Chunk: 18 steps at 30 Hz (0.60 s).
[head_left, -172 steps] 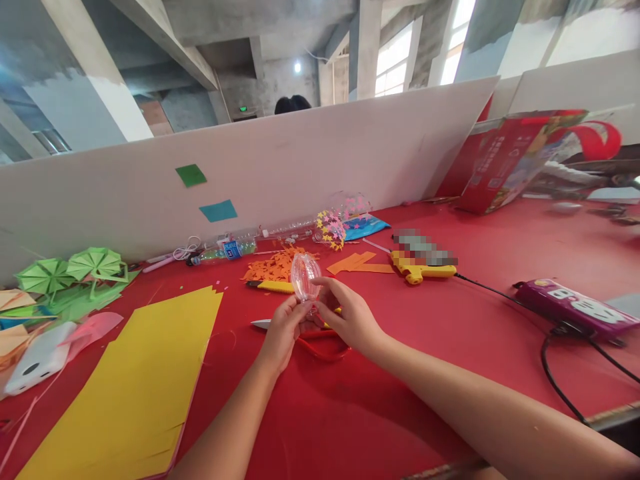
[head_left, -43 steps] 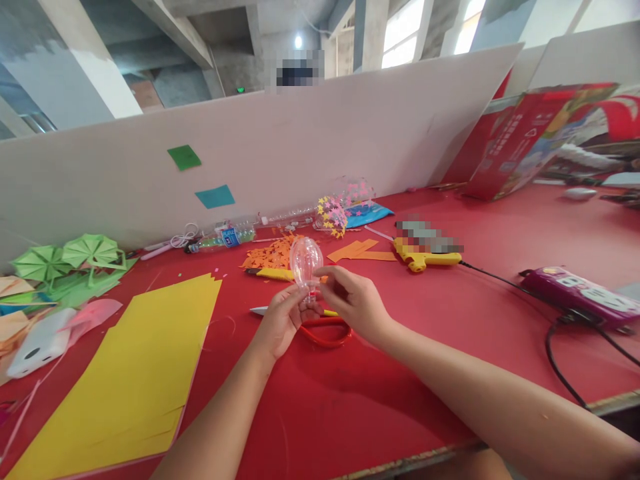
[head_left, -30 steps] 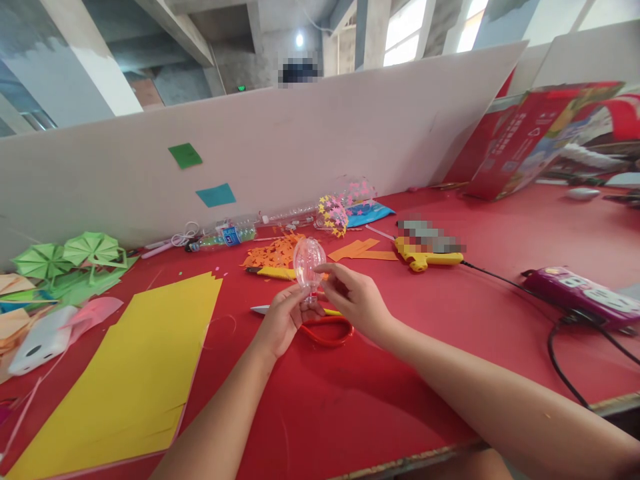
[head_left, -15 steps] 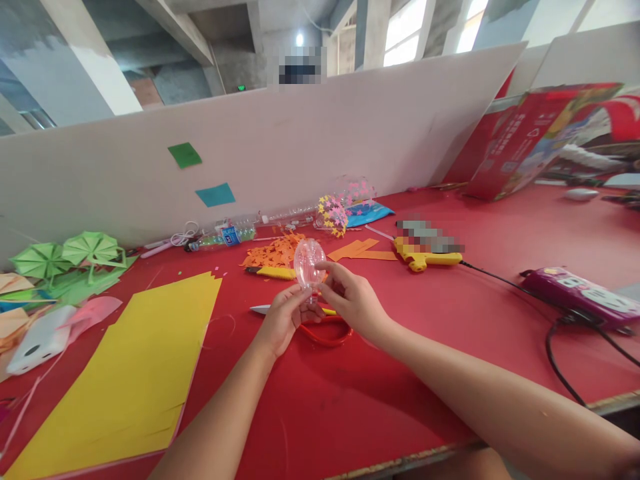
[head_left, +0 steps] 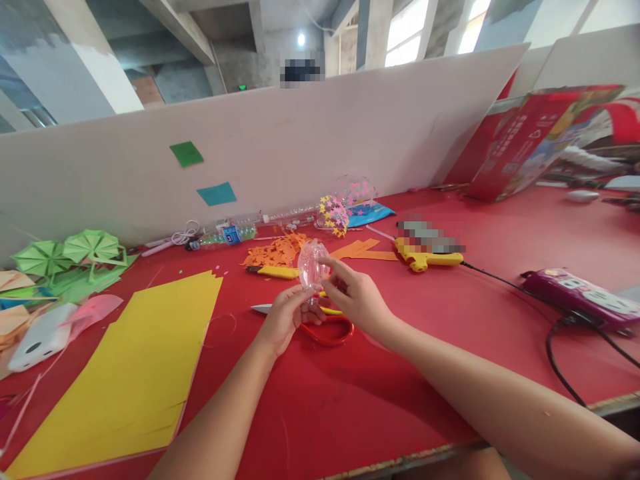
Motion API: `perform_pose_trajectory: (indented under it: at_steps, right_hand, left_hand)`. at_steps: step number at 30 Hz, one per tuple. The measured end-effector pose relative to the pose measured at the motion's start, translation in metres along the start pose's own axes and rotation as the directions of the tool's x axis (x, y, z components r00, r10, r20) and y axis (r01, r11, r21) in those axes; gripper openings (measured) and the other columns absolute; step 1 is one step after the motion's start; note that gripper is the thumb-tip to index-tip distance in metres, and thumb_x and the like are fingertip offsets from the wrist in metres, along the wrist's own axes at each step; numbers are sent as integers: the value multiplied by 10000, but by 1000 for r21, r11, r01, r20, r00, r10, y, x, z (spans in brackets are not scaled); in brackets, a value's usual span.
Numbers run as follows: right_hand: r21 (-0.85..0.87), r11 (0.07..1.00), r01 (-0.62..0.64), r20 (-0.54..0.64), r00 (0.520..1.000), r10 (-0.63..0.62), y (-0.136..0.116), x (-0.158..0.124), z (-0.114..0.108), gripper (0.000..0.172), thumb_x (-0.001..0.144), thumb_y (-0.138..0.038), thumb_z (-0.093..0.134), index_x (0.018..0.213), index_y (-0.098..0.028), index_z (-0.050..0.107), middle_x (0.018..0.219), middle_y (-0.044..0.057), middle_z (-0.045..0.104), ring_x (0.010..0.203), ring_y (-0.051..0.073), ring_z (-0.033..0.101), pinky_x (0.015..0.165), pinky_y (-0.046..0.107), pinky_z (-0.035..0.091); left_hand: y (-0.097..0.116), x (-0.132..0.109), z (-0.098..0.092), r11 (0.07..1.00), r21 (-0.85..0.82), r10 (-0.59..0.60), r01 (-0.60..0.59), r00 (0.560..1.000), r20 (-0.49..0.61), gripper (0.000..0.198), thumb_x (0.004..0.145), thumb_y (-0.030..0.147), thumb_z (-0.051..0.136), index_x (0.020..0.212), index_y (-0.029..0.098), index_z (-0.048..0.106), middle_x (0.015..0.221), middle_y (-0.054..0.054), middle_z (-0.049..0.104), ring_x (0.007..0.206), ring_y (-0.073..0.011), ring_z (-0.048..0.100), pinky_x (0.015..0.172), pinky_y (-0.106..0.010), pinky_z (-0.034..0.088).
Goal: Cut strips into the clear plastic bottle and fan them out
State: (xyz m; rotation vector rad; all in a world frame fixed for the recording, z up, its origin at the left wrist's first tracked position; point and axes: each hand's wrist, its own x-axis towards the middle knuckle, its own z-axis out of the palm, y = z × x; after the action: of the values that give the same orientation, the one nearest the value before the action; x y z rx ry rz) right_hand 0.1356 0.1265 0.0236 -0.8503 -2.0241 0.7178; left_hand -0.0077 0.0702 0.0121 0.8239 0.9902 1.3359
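Left of the red-handled scissors (head_left: 325, 342) lie yellow sheets (head_left: 115, 380). Just above the scissors, the left hand (head_left: 283, 320) has thumb and fingers clamped on the narrow lower end of a clear plastic piece (head_left: 310, 263), its long axis roughly upright. The right hand (head_left: 357, 293) comes to its bulge from the right, index finger at the side; whether it grips, I cannot tell. Beyond the scissors lie a yellow cutter (head_left: 277, 273), orange scraps (head_left: 273, 253) and, farther right, a glue gun (head_left: 425, 259).

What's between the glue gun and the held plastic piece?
In the head view, orange strips and part of the right hand show between them.
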Motion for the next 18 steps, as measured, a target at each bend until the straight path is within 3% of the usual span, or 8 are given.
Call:
perform_pose_trajectory:
  at_steps: [6, 12, 18]
  right_hand:
    - [-47, 996, 76, 14, 997, -75, 3, 0, -3, 445, 830, -214, 477, 1261, -185, 579, 598, -43, 550, 493, 105, 457, 529, 198, 372]
    - [-237, 961, 140, -41, 987, -154, 4, 1, -5, 258, 838, -214, 482, 1036, -175, 641, 588, -23, 570, 496, 115, 470, 532, 204, 350]
    - [-364, 904, 227, -48, 964, -261, 6, 1, -6, 186, 858, -227, 482, 973, -191, 625, 608, -15, 601, 491, 113, 482, 508, 201, 308]
  left_hand:
    - [0, -1, -1, 997, 66, -26, 26, 1000, -16, 241, 682, 340, 711, 779, 136, 628, 613, -22, 649, 517, -130, 611, 501, -233, 451]
    - [1, -1, -2, 995, 98, -35, 38, 999, -23, 264, 684, 348, 692, 808, 123, 630, 666, -46, 674, 515, -119, 599, 501, -226, 433]
    - [2, -1, 0, 994, 104, -36, 40, 999, -38, 282, 667, 367, 702, 790, 128, 618, 663, -41, 668, 510, -119, 599, 503, -225, 430]
